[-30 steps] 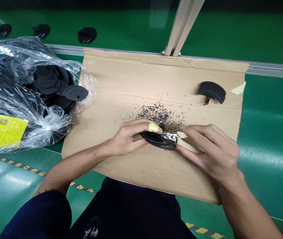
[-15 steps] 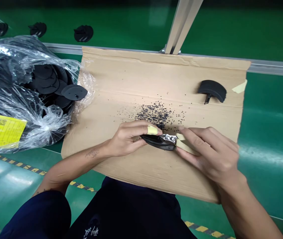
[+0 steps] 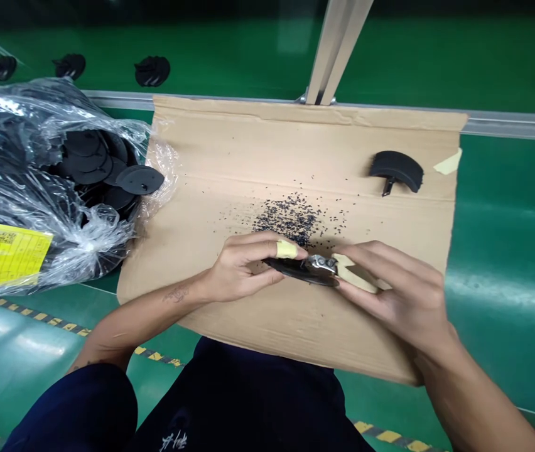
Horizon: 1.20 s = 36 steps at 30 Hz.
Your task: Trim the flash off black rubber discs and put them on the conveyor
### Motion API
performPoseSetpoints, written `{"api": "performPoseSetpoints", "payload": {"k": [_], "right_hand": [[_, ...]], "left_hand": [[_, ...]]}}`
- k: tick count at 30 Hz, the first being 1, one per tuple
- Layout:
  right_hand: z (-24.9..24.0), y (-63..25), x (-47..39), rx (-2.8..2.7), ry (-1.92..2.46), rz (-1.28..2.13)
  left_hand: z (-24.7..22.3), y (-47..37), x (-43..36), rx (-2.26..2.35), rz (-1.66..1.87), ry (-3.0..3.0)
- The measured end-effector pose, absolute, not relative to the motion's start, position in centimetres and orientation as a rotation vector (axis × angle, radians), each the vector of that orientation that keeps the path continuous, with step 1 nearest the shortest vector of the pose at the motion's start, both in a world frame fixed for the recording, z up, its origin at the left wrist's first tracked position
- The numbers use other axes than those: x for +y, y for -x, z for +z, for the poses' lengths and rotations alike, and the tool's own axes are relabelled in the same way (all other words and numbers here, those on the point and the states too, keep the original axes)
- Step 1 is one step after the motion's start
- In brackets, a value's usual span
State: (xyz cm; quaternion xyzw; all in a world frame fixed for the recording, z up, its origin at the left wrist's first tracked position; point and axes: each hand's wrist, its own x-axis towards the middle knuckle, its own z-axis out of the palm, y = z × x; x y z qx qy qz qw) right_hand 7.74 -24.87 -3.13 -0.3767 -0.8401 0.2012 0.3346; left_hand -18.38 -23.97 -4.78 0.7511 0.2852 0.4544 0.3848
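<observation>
My left hand (image 3: 243, 267) pinches a thin, curved black plastic part (image 3: 296, 271) by its left end, thumb below and fingers on top. Yellowish tape wraps one of its fingers. In my right hand (image 3: 399, 292) is a pair of metal nippers (image 3: 323, 262), their handles covered in pale yellow. The jaws point left and meet the black part's upper side; their tips are hard to make out. Just beyond my hands, many tiny black plastic bits (image 3: 291, 220) lie scattered on a cardboard sheet (image 3: 258, 320).
At left, a clear plastic bag (image 3: 8, 169) with a yellow label spills round black parts (image 3: 140, 180). A curved black piece (image 3: 397, 171) with a stem stands at the cardboard's right, beside a tape scrap (image 3: 449, 163). A metal post (image 3: 336, 56) rises at the back edge.
The black part has turned in my left hand and now shows more edge-on. The nippers' handles have come closer together. The whole view has shifted slightly.
</observation>
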Motion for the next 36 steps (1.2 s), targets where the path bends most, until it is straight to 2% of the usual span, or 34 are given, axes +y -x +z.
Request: {"api": "performPoseSetpoints", "payload": {"k": [2, 6, 8, 15, 21, 26, 30, 36], "right_hand": [[-3.2, -7.8, -24.6, -2.163, 0.996, 0.443], [-3.3, -7.6, -24.3, -2.303, 1.050, -0.016], [-3.3, -7.5, -24.3, -2.369, 1.032, -0.133], [-3.5, -7.6, -23.9, -2.266, 1.035, -0.142], [-2.7, -9.2, -24.2, -2.321, 1.198, -0.054], [-4.6, -12.7, -26.1, -2.392, 1.153, -0.025], [-6.7, -14.3, -27.8, -2.342, 1.241, -0.188], [-7.3, -14.7, -30.6, -2.311, 1.385, -0.301]], "left_hand": [[-4.8, 18.3, -23.9, 0.730, 1.164, -1.927], [-5.0, 18.3, -23.9, 0.730, 1.130, -1.993], [-5.2, 18.3, -23.8, 0.740, 1.109, -2.036], [-5.4, 18.3, -23.9, 0.838, 1.138, -2.142], [-4.1, 19.2, -23.2, 1.107, 0.962, -1.668], [-1.9, 21.4, -15.7, 1.203, 0.993, -1.907], [0.1, 21.9, -6.9, 1.524, 0.866, -2.225], [-0.2, 20.6, -0.6, 1.654, 0.760, -2.256]]}}
